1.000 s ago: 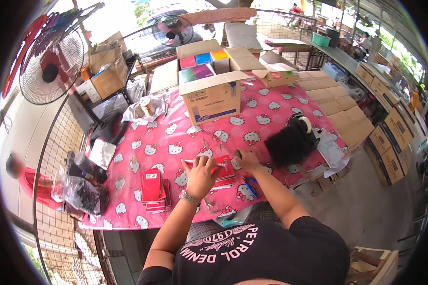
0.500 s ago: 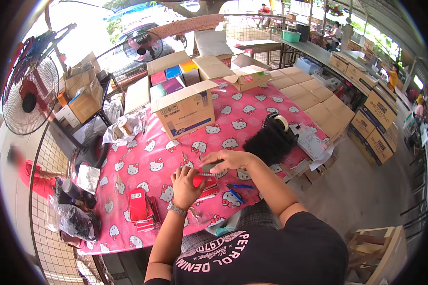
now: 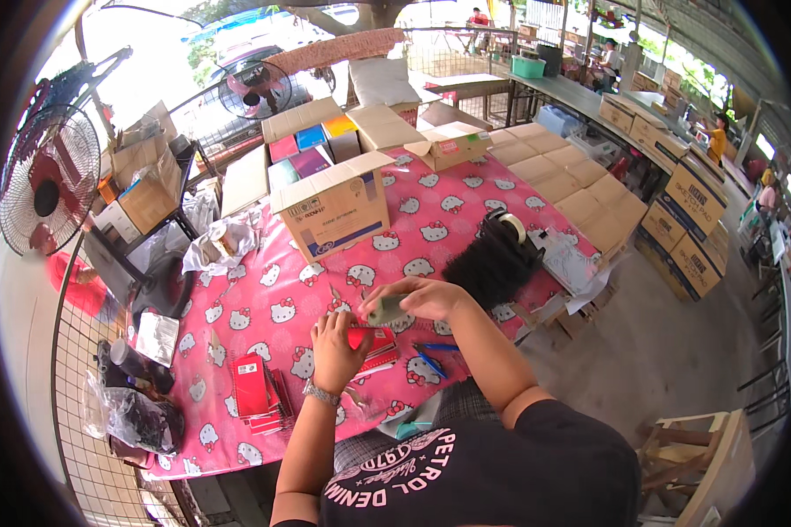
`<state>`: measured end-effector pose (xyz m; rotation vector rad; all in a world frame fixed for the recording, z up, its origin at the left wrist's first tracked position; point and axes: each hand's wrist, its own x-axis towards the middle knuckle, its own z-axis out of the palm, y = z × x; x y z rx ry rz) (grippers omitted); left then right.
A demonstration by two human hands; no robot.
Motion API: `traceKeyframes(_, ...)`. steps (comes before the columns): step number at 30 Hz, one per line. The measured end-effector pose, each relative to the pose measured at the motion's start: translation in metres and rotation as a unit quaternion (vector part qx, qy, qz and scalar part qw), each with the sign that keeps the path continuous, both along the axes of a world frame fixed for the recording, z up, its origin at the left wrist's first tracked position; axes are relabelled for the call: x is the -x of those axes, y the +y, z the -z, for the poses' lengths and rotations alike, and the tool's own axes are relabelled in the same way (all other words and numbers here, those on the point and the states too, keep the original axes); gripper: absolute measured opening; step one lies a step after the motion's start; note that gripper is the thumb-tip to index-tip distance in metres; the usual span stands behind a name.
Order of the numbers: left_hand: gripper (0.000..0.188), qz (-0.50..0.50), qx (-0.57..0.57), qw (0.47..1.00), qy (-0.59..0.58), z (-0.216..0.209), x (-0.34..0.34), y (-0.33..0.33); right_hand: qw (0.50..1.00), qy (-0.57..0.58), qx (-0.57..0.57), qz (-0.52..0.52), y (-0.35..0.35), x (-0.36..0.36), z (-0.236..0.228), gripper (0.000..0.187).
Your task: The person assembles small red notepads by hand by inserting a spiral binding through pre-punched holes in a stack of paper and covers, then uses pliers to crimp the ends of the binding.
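Observation:
My left hand (image 3: 335, 350), with a watch on the wrist, is bent over a small red notebook (image 3: 359, 337) and holds it at its left side. In my right hand (image 3: 426, 299) is a small grey-green block (image 3: 385, 310), gripped just above the notebook's far edge. More red notebooks (image 3: 380, 358) lie under and beside it, their edges pale. Left of my hands rests a stack of red notebooks (image 3: 253, 386), slightly fanned. Blue pen-like tools (image 3: 432, 362) lie to the right, below my right forearm.
A pink patterned cloth covers the table (image 3: 281, 312). An open carton (image 3: 338, 215) of coloured boxes stands beyond my hands. Right of it are a black fuzzy heap (image 3: 492, 263) and a tape roll (image 3: 513, 230). A fan (image 3: 48, 193) and a black plastic bag (image 3: 145, 422) are at left.
My right hand, with the grey-green block, has shifted slightly left over the notebook's edge. The left hand keeps its hold. The whole view has shifted a little.

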<state>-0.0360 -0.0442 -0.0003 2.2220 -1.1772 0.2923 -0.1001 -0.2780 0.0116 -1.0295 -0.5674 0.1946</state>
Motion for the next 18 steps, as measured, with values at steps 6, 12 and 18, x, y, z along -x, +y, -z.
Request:
traceKeyframes(6, 0.028, 0.048, 0.02, 0.998, 0.03, 0.0, -0.015, 0.008, 0.98, 0.077, 0.167, 0.077, 0.002, -0.012, -0.002, 0.049)
traceKeyframes(12, 0.026, 0.048, 0.057, 0.994, 0.081, 0.002, -0.023, 0.01, 0.99, 0.046, 0.132, 0.023, 0.006, -0.03, 0.003, 0.047)
traceKeyframes(18, 0.025, 0.048, 0.061, 0.994, 0.074, 0.003, -0.032, 0.018, 0.974, 0.088, 0.192, 0.083, 0.01, -0.035, -0.001, 0.046)
